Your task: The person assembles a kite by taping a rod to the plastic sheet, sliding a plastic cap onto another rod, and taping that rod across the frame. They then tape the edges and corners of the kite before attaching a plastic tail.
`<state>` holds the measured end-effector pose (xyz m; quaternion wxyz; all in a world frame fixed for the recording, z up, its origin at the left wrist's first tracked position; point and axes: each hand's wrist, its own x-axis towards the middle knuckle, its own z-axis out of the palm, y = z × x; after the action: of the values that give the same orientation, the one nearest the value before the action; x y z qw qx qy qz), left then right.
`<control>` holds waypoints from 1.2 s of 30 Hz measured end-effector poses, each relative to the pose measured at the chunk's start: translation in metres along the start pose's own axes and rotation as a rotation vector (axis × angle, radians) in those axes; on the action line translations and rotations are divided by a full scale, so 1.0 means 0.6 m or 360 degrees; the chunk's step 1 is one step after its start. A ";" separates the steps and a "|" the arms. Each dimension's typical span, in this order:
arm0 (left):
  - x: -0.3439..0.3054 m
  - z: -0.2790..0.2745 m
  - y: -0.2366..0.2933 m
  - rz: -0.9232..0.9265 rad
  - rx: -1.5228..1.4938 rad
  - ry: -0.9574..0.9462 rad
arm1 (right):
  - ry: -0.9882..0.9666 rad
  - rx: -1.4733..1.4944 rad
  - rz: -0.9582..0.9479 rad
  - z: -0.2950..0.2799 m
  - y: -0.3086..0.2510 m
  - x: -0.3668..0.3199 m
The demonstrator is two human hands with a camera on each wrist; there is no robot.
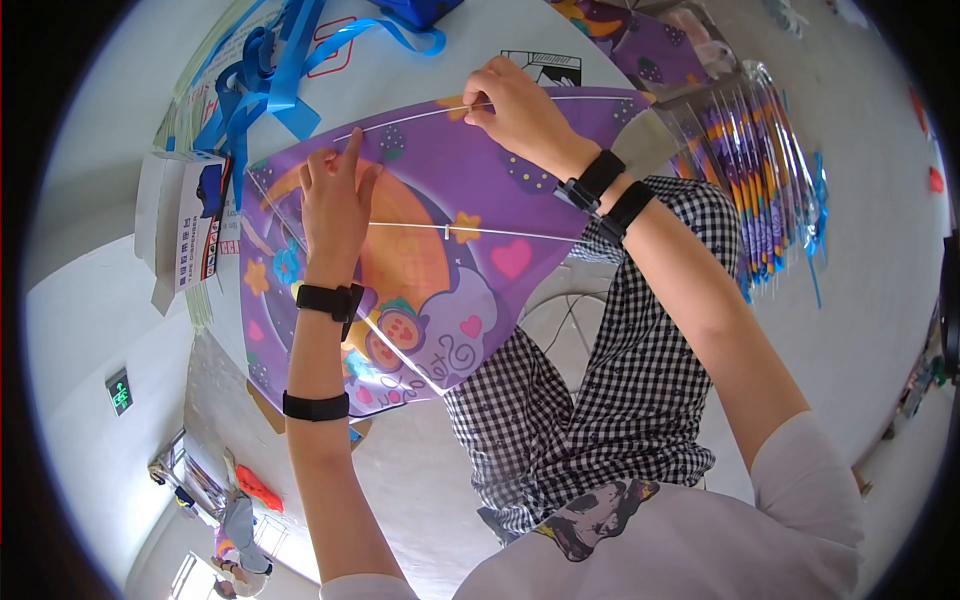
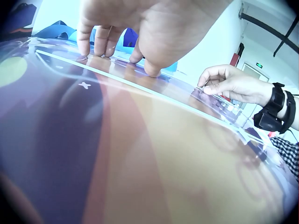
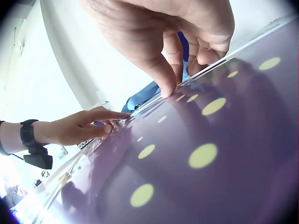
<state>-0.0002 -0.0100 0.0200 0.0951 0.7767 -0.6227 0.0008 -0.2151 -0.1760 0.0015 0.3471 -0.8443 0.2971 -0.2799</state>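
A purple printed kite [image 1: 480, 190] lies over the table edge and the person's lap, with stars, hearts and a large orange shape on it. A thin white rod [image 1: 420, 113] runs along its far edge, and a second white rod [image 1: 520, 235] crosses its middle. With fingers spread, the left hand [image 1: 335, 205] rests its fingertips on the sheet near that far edge; the left wrist view shows these fingertips [image 2: 107, 49] pressed on the film. Further right, the right hand [image 1: 525, 115] pinches the far edge at the rod between thumb and fingers.
Blue ribbon [image 1: 285, 80] lies loose beyond the kite. A tape dispenser box [image 1: 190, 225] stands at the left. Bagged, colourful packs [image 1: 755, 180] lie at the right, near another purple printed sheet [image 1: 650, 50]. Checked trousers [image 1: 640, 330] are under the kite's near side.
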 end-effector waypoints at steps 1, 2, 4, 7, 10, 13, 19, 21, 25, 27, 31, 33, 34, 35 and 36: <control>0.000 0.000 0.000 -0.0004 -0.0002 -0.0001 | -0.0007 -0.0002 0.0012 -0.001 -0.001 0.000; 0.001 0.000 0.000 -0.0009 -0.0005 -0.0001 | -0.0014 -0.0005 0.0023 -0.001 -0.002 0.000; 0.001 -0.001 0.001 -0.0016 -0.0006 0.0000 | -0.0002 -0.0004 -0.0006 -0.003 -0.003 0.000; 0.001 -0.001 0.002 -0.0012 0.0001 0.0008 | -0.0009 0.0020 -0.0020 -0.004 -0.003 0.001; 0.000 0.000 0.001 -0.0005 0.0009 0.0018 | -0.0021 0.0028 -0.0016 -0.005 -0.004 0.001; 0.001 -0.001 0.003 -0.0019 0.0008 0.0012 | -0.0027 0.0020 -0.0019 -0.007 -0.006 0.001; 0.000 -0.002 0.005 -0.0029 0.0009 0.0009 | -0.0025 -0.0018 -0.0056 -0.006 -0.007 0.000; -0.001 -0.001 0.004 -0.0025 -0.0014 0.0010 | -0.0003 -0.0012 -0.0059 -0.006 -0.006 -0.001; -0.001 -0.003 0.006 -0.0046 -0.0004 -0.0013 | 0.0014 -0.0005 -0.0049 -0.003 -0.002 -0.001; -0.001 -0.002 0.005 -0.0046 -0.0017 -0.0019 | -0.0011 -0.0108 -0.0081 -0.004 0.000 0.000; -0.001 0.001 0.004 -0.0026 0.0005 0.0001 | 0.0021 -0.0090 -0.0047 -0.004 -0.003 -0.004; -0.001 0.002 0.003 -0.0019 0.0006 -0.0002 | -0.0026 -0.0032 0.0042 -0.005 -0.006 -0.002; -0.001 0.002 0.003 -0.0019 0.0010 -0.0004 | -0.0051 0.0002 0.0084 -0.005 -0.005 -0.003; -0.002 0.002 0.004 -0.0016 0.0024 -0.0010 | -0.0031 -0.0023 0.0061 -0.004 -0.005 -0.004; -0.002 0.002 0.004 -0.0015 0.0041 -0.0015 | -0.0010 -0.0047 0.0036 -0.003 -0.005 -0.004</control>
<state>-0.0028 -0.0092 0.0192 0.0823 0.7807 -0.6194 0.0046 -0.2170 -0.1733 0.0043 0.3387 -0.8469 0.3096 -0.2688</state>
